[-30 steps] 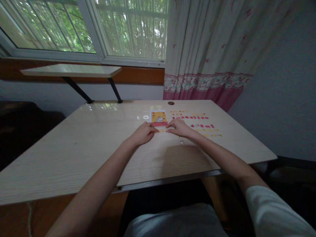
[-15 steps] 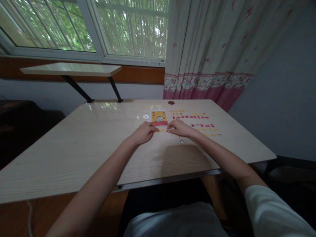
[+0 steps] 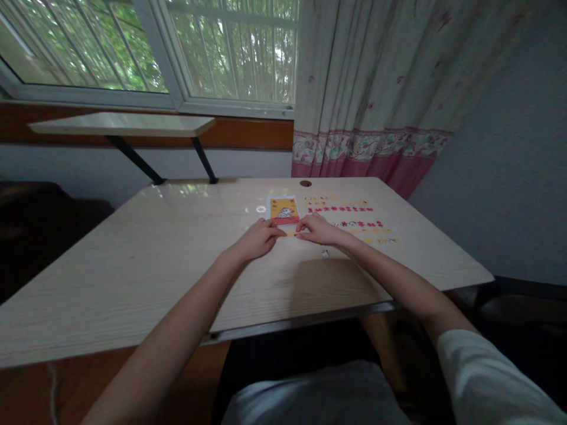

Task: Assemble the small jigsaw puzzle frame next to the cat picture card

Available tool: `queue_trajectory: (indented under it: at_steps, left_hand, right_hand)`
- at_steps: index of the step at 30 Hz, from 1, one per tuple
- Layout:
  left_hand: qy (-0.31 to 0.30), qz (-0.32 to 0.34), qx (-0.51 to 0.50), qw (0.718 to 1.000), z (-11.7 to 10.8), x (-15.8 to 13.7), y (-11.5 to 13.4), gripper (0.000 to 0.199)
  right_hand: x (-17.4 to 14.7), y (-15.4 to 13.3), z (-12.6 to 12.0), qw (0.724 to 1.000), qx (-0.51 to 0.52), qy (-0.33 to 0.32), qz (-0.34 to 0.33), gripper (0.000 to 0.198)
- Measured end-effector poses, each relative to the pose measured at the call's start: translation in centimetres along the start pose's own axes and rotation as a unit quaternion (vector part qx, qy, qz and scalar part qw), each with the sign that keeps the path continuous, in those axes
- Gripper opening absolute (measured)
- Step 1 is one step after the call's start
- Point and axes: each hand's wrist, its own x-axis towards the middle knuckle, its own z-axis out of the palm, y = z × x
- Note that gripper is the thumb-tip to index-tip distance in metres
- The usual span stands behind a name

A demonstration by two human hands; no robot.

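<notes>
On the desk lie a few joined yellow jigsaw pieces (image 3: 290, 234), in a short strip between my hands. My left hand (image 3: 259, 237) rests at the strip's left end, its fingers closed together on the pieces. From the right, my right hand (image 3: 319, 229) pinches a small yellow piece against the strip's other end; its fingers mostly cover that piece. Just beyond the strip is a picture card (image 3: 284, 211) with a white cartoon animal on yellow above a red band.
Loose red jigsaw pieces (image 3: 341, 209) and yellow pieces (image 3: 376, 241) lie in rows to the right. One white piece (image 3: 325, 254) is nearer me. A raised shelf (image 3: 124, 125) stands at the back left of the desk (image 3: 146, 265), which has a cable hole (image 3: 305, 183).
My right hand has shifted slightly left, bringing its fingertips closer to the strip and narrowing the gap between my hands. My left hand stays in place.
</notes>
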Motion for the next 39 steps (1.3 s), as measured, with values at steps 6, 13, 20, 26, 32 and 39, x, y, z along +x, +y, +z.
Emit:
queue_trajectory:
  at_steps: [6,13,20,26,32,39]
  left_hand:
    - [-0.002,0.004,0.01,1.0,-0.1,0.0,0.2,0.034]
    - [0.003,-0.005,0.019,1.0,-0.6,-0.2,0.0,0.036]
    - [0.009,-0.057,0.065,0.996,-1.9,-1.0,-2.3,0.031]
    - [0.002,-0.074,0.057,0.996,-2.3,-1.5,-3.8,0.032]
    - [-0.027,-0.067,0.066,0.995,-2.5,-1.4,-3.4,0.032]
    - [-0.032,-0.079,0.051,0.995,-2.8,-1.3,-2.9,0.029]
  right_hand:
    - [-0.1,-0.3,-0.1,1.0,-0.003,0.01,-0.008,0.018]
    - [-0.7,-0.4,-0.2,0.998,-0.014,0.027,-0.047,0.018]
    - [-1.3,-0.4,-0.6,0.995,-0.034,0.054,-0.079,0.019]
    - [-1.5,-0.4,-0.8,0.993,-0.078,0.031,-0.085,0.023]
    - [-1.8,-0.9,-1.0,0.987,-0.136,0.023,-0.087,0.027]
    - [-2.0,-1.0,-1.2,0.986,-0.138,0.019,-0.086,0.027]
